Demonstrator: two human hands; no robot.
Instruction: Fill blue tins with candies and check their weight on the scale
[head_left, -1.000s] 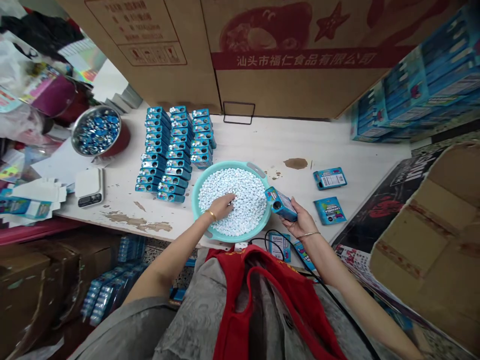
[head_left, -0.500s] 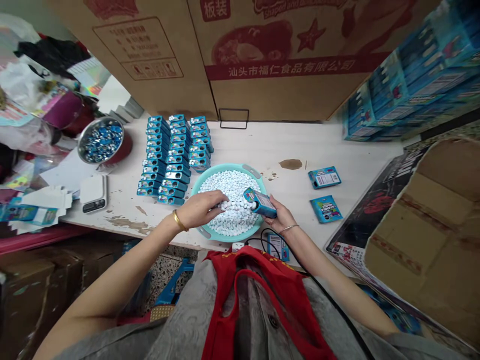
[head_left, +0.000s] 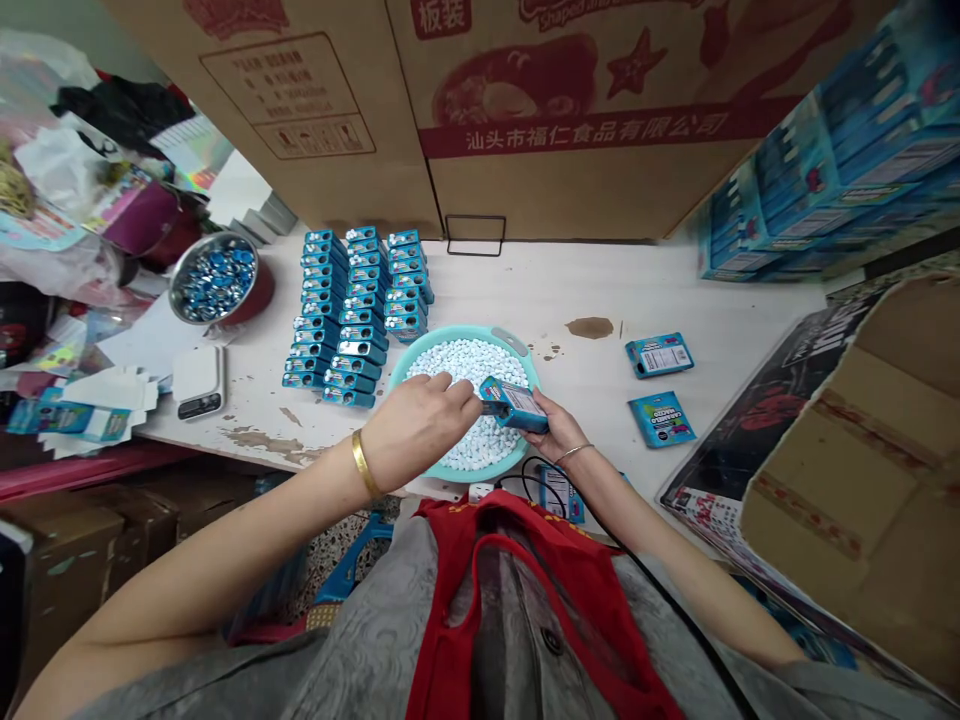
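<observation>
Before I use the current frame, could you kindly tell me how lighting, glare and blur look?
Head view: fairly even light over the white table; head view: small glints on the shiny blue pieces in the metal bowl; head view: stacked blue boxes at upper right look stretched and soft, while small print on the box in the right hand is illegible.

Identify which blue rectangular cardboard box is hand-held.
The blue cardboard box in the right hand, over the round turquoise plastic basin; no other box is held.

head cam | worn on head | faces forward, steeply down | near, above tabletop (head_left: 660,295) | basin (head_left: 480,474) mid-frame
</observation>
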